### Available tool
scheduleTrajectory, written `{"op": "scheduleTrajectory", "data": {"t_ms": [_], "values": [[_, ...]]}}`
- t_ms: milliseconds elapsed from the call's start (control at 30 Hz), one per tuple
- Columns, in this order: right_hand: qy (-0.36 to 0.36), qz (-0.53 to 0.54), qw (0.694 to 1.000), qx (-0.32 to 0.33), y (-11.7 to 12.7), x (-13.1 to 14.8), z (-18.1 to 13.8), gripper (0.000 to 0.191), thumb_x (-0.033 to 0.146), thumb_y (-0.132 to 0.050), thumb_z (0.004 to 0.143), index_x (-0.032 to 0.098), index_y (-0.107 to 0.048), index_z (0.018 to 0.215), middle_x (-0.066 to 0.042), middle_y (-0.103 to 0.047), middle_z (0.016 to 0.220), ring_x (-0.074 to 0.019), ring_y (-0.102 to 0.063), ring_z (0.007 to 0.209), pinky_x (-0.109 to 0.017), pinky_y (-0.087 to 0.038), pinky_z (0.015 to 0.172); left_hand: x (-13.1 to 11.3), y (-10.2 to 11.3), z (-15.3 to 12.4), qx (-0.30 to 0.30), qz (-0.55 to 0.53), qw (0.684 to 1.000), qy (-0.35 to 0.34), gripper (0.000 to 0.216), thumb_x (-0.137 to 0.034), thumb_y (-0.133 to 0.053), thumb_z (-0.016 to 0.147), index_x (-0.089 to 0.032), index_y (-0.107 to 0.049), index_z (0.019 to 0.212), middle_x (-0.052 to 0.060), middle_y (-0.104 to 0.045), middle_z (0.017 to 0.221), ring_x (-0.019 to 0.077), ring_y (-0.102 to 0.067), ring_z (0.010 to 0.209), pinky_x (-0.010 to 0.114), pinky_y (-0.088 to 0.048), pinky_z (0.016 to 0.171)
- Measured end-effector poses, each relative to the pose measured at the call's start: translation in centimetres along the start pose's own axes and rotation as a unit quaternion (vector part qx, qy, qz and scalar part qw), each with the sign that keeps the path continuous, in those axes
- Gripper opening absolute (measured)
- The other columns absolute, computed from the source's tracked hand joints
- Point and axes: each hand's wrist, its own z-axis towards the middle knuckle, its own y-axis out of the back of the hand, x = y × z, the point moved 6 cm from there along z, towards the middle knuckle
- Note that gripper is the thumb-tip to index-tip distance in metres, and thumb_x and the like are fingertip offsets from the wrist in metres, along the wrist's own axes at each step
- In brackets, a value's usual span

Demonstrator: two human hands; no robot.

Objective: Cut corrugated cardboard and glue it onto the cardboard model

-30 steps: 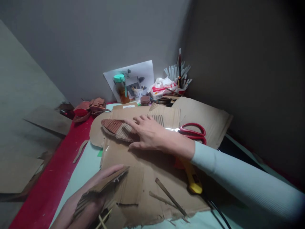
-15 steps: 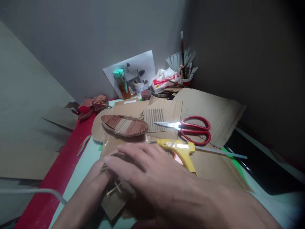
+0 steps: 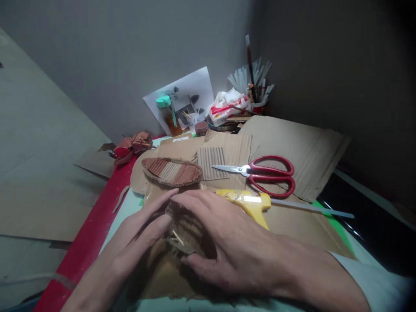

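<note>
Between my hands is a small corrugated cardboard piece (image 3: 186, 227) with a hollow, shadowed inside and a couple of short pale sticks in it. My left hand (image 3: 139, 234) presses its fingers to the piece's upper left edge. My right hand (image 3: 224, 234) curves around the right side, with the thumb at the lower edge and the fingers over the top. Just beyond lies a boat-shaped cardboard piece (image 3: 172, 171) with brown and pale ridged strips. A yellow glue gun (image 3: 256, 206) with a clear glue stick rests behind my right hand, its nozzle hidden.
Red-handled scissors (image 3: 269, 175) lie on a ridged cardboard square (image 3: 211, 160) and larger cardboard sheets (image 3: 289, 147). Farther back stand a teal-capped bottle (image 3: 170, 115), a tissue pack (image 3: 229, 106) and a cup of glue sticks (image 3: 258, 106). A black flat object (image 3: 364, 229) lies at right.
My hands have turned the cardboard piece and shifted on it; its hollow side now shows. The left fingers have come out from under the right hand. The view has shifted slightly.
</note>
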Motion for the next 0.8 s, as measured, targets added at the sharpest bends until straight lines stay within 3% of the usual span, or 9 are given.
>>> {"op": "scheduleTrajectory", "data": {"t_ms": [67, 200, 367, 500, 633, 800], "values": [[-0.024, 0.017, 1.000, 0.007, 0.0, -0.4, 0.1, 0.069, 0.024, -0.069, 0.084, 0.016, -0.046, 0.148, -0.009, -0.057, 0.143, -0.0259, -0.055, 0.126, -0.044, -0.046, 0.109, 2.1, 0.2, -0.3, 0.021, -0.011, 0.999, 0.022, 0.044, -0.062, -0.054, 0.096, -0.048, -0.061, 0.137, -0.015, -0.060, 0.148, 0.0114, -0.050, 0.142, 0.024, -0.033, 0.116], [-0.042, 0.037, 0.998, 0.010, -0.2, -0.6, -0.1, 0.062, 0.021, -0.067, 0.085, 0.023, -0.048, 0.145, -0.004, -0.059, 0.141, -0.0220, -0.056, 0.124, -0.039, -0.049, 0.104, 4.4, 1.3, -0.7, -0.036, 0.086, 0.995, -0.030, 0.042, -0.061, -0.061, 0.091, -0.052, -0.063, 0.132, -0.011, -0.069, 0.137, 0.0172, -0.066, 0.125, 0.031, -0.050, 0.102], [-0.036, 0.008, 0.999, 0.006, -0.5, -0.6, 0.0, 0.064, 0.026, -0.071, 0.085, 0.026, -0.048, 0.145, -0.009, -0.060, 0.138, -0.0271, -0.057, 0.123, -0.040, -0.054, 0.095, 4.0, 0.1, -1.3, -0.021, 0.109, 0.985, -0.130, 0.066, -0.054, -0.075, 0.085, -0.054, -0.048, 0.145, -0.009, -0.065, 0.142, 0.0172, -0.067, 0.122, 0.025, -0.051, 0.097], [-0.004, -0.045, 0.999, -0.012, -0.5, 0.1, 1.1, 0.069, 0.029, -0.072, 0.086, 0.030, -0.046, 0.149, -0.011, -0.062, 0.136, -0.0313, -0.058, 0.125, -0.044, -0.054, 0.098, 3.2, -1.2, -1.2, -0.006, 0.092, 0.984, -0.153, 0.078, -0.050, -0.070, 0.089, -0.047, -0.032, 0.157, -0.002, -0.055, 0.154, 0.0249, -0.057, 0.135, 0.033, -0.051, 0.104], [0.004, -0.075, 0.997, -0.024, 0.0, 0.6, 1.3, 0.075, 0.032, -0.075, 0.085, 0.033, -0.043, 0.153, -0.010, -0.062, 0.138, -0.0334, -0.057, 0.129, -0.045, -0.056, 0.101, 2.6, -1.8, -0.1, -0.037, 0.083, 0.989, -0.114, 0.083, -0.054, -0.075, 0.079, -0.033, -0.045, 0.154, 0.009, -0.064, 0.145, 0.0374, -0.054, 0.138, 0.046, -0.054, 0.107], [0.006, -0.043, 0.999, -0.030, 0.8, 0.8, -0.2, 0.080, 0.032, -0.077, 0.085, 0.032, -0.040, 0.156, -0.008, -0.061, 0.146, -0.0317, -0.056, 0.136, -0.043, -0.053, 0.109, 2.7, -2.2, 0.4, -0.043, 0.090, 0.989, -0.109, 0.080, -0.058, -0.074, 0.076, -0.032, -0.052, 0.148, 0.009, -0.067, 0.139, 0.0374, -0.054, 0.139, 0.046, -0.054, 0.108]]}}
